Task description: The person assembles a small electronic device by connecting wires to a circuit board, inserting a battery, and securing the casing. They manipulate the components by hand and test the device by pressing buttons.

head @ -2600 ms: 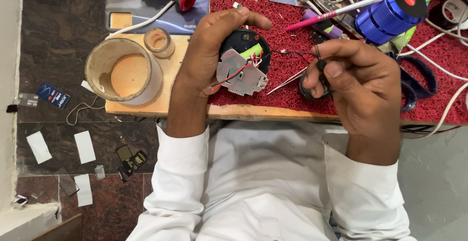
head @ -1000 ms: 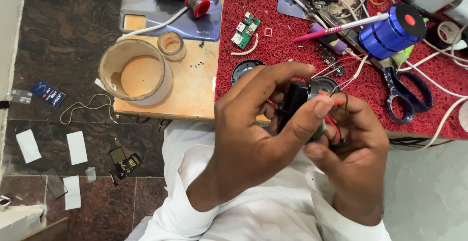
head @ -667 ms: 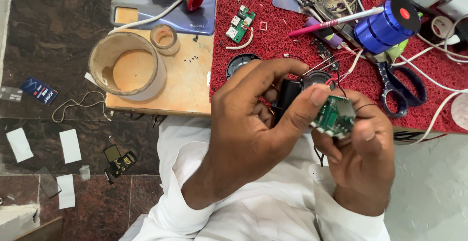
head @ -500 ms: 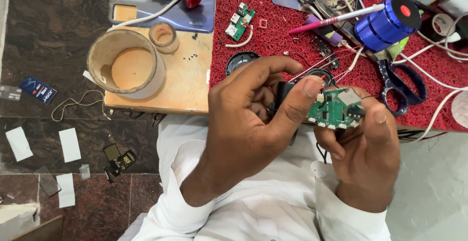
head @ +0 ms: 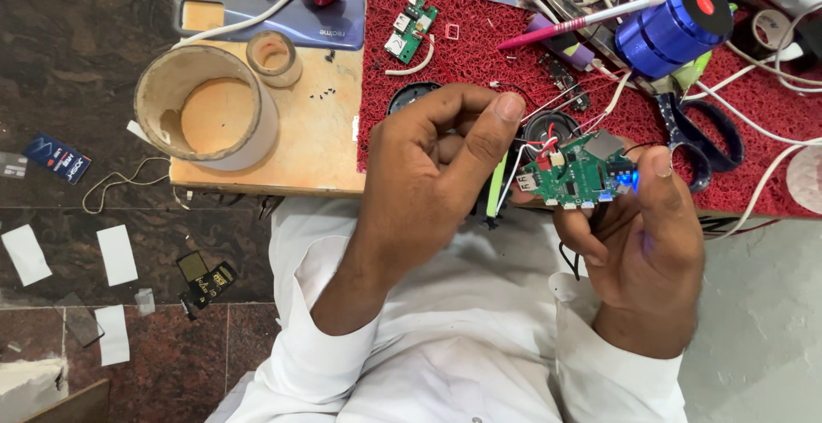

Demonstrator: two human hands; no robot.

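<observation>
Your right hand holds a small green circuit board by its right edge, fingers curled under it and thumb along its side, raised above the near edge of the table. The board is roughly round with notched edges, carries a grey square component at its top, small white connectors and a metal port on its left, and a blue light glows at its right. Thin red, white and black wires run from it to a round black speaker lying on the red textured mat. Your left hand is curled narrow, fingertips pinching a slim black and lime-green part just left of the board.
</observation>
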